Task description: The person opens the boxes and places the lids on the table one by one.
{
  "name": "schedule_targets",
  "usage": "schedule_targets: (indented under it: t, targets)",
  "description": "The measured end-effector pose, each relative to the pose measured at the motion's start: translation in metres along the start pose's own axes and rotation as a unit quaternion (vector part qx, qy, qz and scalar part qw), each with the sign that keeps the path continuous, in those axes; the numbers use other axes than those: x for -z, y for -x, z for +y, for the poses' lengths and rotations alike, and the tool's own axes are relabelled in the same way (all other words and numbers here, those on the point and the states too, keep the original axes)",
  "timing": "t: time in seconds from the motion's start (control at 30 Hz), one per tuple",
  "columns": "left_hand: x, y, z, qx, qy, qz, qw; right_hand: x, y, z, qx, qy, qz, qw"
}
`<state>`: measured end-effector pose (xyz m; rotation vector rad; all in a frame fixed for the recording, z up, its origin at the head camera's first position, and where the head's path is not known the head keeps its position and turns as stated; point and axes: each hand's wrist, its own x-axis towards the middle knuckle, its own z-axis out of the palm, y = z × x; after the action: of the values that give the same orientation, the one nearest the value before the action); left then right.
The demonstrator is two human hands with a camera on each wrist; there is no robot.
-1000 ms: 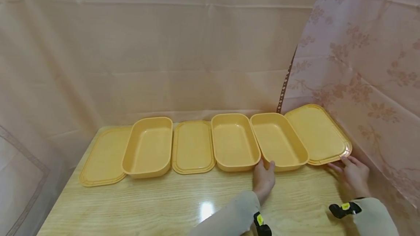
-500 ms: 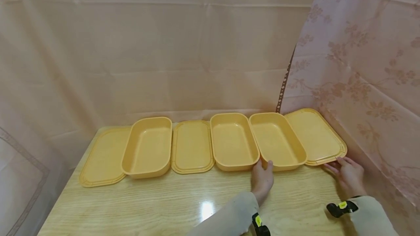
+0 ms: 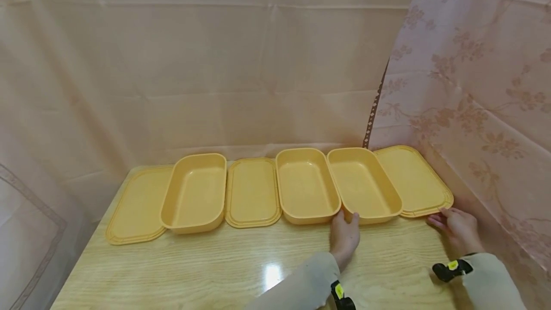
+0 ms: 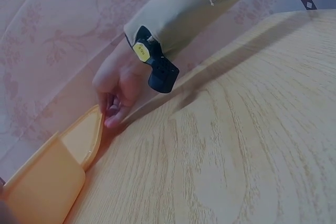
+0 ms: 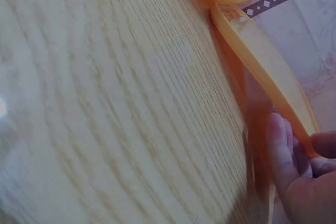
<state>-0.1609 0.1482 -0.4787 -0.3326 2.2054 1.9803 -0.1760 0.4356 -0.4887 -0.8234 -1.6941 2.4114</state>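
Observation:
My right hand (image 3: 458,228) pinches the near right corner of a yellow lid (image 3: 415,181) at the table's right end. In the right wrist view, thumb and fingers meet on the edge of this lid (image 5: 268,66), and a dark gap shows under it. My left hand (image 3: 344,238) holds the near left corner of the rightmost yellow box (image 3: 366,183), thumb at its front wall and fingers in the gap beside the neighbouring box (image 3: 307,183). Both boxes are uncovered, with nothing inside. The lid's left edge runs along the rightmost box.
Farther left on the wooden table (image 3: 206,271) lie a second lid (image 3: 253,193), a third box (image 3: 194,193) and another lid (image 3: 139,204). A beige curtain (image 3: 215,75) hangs behind the row, and a flowered curtain (image 3: 482,109) borders the right side.
The lid in my right hand has come down and slightly left, now lying flatter beside the rightmost box. My left hand stays at the box corner, nearly still.

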Motion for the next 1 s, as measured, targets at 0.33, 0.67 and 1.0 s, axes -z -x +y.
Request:
schedule_targets:
  t: [0.33, 0.67, 1.0]
  targets:
    - [0.001, -0.001, 0.000, -0.003, -0.002, 0.013, 0.9999, -0.006, -0.006, -0.006, 0.006, 0.143, 0.018, 0.989]
    - [0.004, 0.000, 0.002, 0.006, 0.001, 0.006, 1.0000, -0.012, -0.010, -0.005, 0.010, 0.229, 0.037, 0.973]
    - [0.003, -0.001, 0.002, 0.001, 0.011, 0.009, 0.9999, -0.013, -0.009, -0.002, 0.025, 0.300, 0.066, 0.951]
